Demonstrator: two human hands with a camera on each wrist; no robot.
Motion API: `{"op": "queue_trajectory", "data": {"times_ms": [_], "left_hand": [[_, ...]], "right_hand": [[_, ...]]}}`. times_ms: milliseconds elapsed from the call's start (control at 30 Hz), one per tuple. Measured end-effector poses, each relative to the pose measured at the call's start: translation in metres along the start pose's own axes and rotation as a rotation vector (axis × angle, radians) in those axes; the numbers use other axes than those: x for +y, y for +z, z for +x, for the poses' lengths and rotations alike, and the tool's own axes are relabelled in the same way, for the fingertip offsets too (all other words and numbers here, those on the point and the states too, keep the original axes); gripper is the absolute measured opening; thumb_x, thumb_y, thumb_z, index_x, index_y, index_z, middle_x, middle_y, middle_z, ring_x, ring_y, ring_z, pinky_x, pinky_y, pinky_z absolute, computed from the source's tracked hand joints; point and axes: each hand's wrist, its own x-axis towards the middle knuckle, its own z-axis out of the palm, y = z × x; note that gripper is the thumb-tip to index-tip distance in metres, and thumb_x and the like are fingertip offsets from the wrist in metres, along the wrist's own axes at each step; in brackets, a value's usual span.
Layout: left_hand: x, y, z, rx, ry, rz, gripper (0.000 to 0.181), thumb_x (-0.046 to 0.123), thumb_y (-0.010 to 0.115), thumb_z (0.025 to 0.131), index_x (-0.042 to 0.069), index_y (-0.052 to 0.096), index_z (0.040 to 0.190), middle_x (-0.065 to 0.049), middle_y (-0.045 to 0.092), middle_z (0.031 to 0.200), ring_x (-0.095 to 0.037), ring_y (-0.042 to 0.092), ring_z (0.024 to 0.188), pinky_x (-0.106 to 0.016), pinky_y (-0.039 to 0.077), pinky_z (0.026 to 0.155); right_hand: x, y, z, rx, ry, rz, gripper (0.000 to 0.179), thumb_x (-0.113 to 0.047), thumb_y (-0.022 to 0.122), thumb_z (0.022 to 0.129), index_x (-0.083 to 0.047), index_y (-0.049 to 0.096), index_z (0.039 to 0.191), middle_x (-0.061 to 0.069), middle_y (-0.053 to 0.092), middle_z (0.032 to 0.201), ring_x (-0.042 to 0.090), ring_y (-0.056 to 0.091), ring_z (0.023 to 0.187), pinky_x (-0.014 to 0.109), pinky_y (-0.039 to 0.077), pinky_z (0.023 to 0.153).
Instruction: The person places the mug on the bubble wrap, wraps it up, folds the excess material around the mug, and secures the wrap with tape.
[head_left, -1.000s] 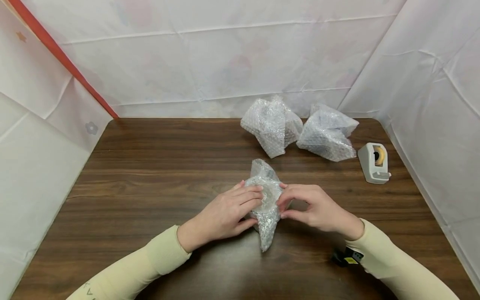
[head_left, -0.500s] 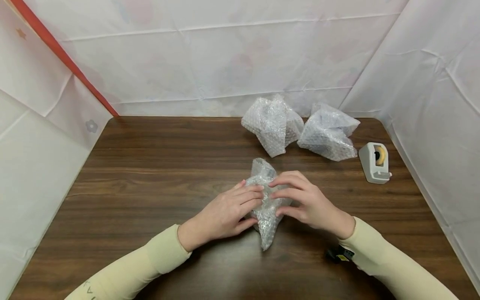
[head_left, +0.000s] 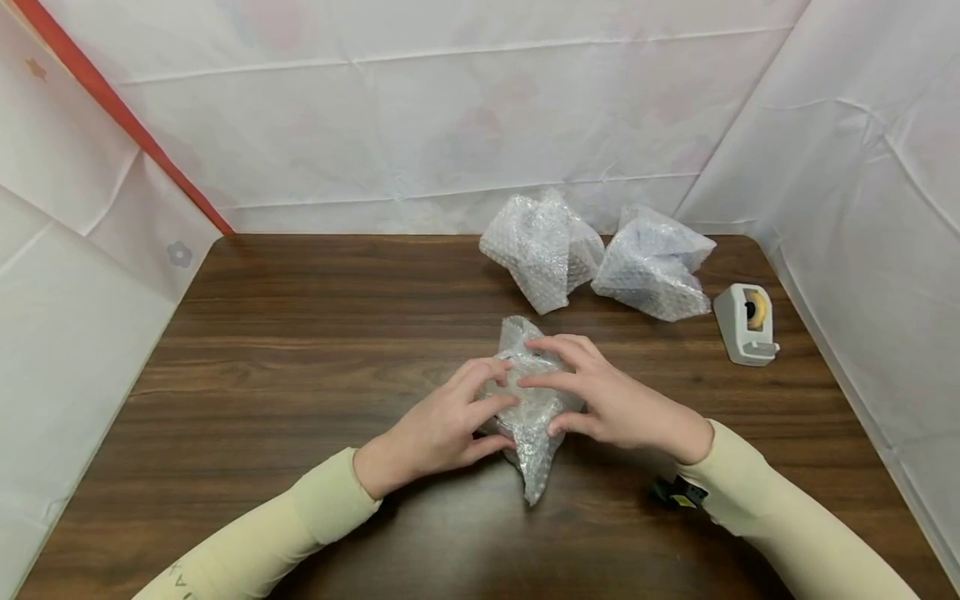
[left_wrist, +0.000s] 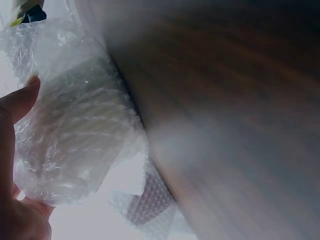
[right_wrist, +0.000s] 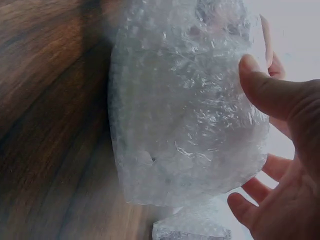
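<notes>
A bundle in clear bubble wrap (head_left: 534, 446) stands on the table between the two hands, one pointed flap toward the near edge and another at the far side. What is inside stays hidden by the wrap. My left hand (head_left: 446, 421) touches its left side and top, fingers spread and slightly bent, with the thumb against the side in the left wrist view. Across the top and right side lie the spread fingers of my right hand (head_left: 611, 404). Its thumb (right_wrist: 270, 92) rests along the wrapped side in the right wrist view.
Two more bubble-wrapped bundles, a left one (head_left: 543, 254) and a right one (head_left: 652, 262), lie at the back of the dark wooden table (head_left: 300, 333). A white tape dispenser (head_left: 746, 325) with yellow tape stands at the right. White cloth (head_left: 450, 117) hangs behind.
My right hand has moved left from the bundle's right edge to over its top. My left fingers, flatter before, are now more bent and spread. The bundle stays in about the same place.
</notes>
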Motion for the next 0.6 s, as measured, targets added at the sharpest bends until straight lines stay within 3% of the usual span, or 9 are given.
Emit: {"op": "queue_trajectory", "data": {"times_ms": [100, 200, 333, 467, 600], "left_hand": [[-0.001, -0.001, 0.0, 0.01, -0.019, -0.012, 0.051, 0.027, 0.09, 0.075, 0.002, 0.062, 0.109, -0.016, 0.052, 0.124, -0.03, 0.05, 0.124, -0.032, 0.047, 0.1], [-0.002, -0.003, 0.003, -0.001, -0.035, -0.027, 0.054, 0.028, 0.09, 0.073, 0.002, 0.055, 0.105, -0.015, 0.054, 0.122, -0.028, 0.051, 0.124, -0.031, 0.043, 0.105], [-0.004, -0.01, 0.006, -0.055, -0.045, -0.109, 0.048, 0.027, 0.086, 0.079, 0.004, 0.052, 0.103, -0.014, 0.055, 0.124, -0.026, 0.052, 0.126, -0.029, 0.04, 0.107], [-0.011, -0.02, 0.008, -0.105, -0.065, -0.277, 0.027, 0.017, 0.073, 0.09, 0.005, 0.053, 0.104, -0.012, 0.052, 0.129, -0.023, 0.051, 0.129, -0.026, 0.043, 0.104], [-0.018, -0.023, 0.008, -0.051, -0.049, -0.361, 0.012, 0.008, 0.071, 0.092, 0.006, 0.06, 0.096, -0.008, 0.055, 0.117, -0.025, 0.052, 0.13, -0.025, 0.048, 0.098]], "right_hand": [[0.0, 0.002, 0.0, 0.044, 0.028, 0.028, 0.057, -0.032, 0.082, 0.076, -0.011, 0.061, 0.124, 0.014, 0.04, 0.15, 0.032, 0.034, 0.136, 0.051, 0.035, 0.106], [0.0, 0.004, -0.002, 0.131, 0.049, 0.062, 0.05, -0.032, 0.085, 0.07, -0.011, 0.056, 0.104, 0.012, 0.047, 0.143, 0.03, 0.041, 0.129, 0.045, 0.037, 0.101], [0.0, 0.009, -0.006, 0.219, -0.012, 0.062, 0.04, -0.035, 0.083, 0.073, -0.013, 0.052, 0.087, 0.011, 0.053, 0.133, 0.03, 0.045, 0.12, 0.042, 0.039, 0.097], [0.002, 0.014, -0.008, 0.25, -0.106, 0.035, 0.026, -0.04, 0.072, 0.086, -0.016, 0.064, 0.09, 0.011, 0.055, 0.13, 0.032, 0.046, 0.118, 0.043, 0.038, 0.1], [0.004, 0.016, -0.009, 0.23, -0.149, -0.001, 0.026, -0.04, 0.066, 0.092, -0.019, 0.074, 0.104, 0.012, 0.054, 0.134, 0.034, 0.044, 0.122, 0.045, 0.036, 0.104]]}}
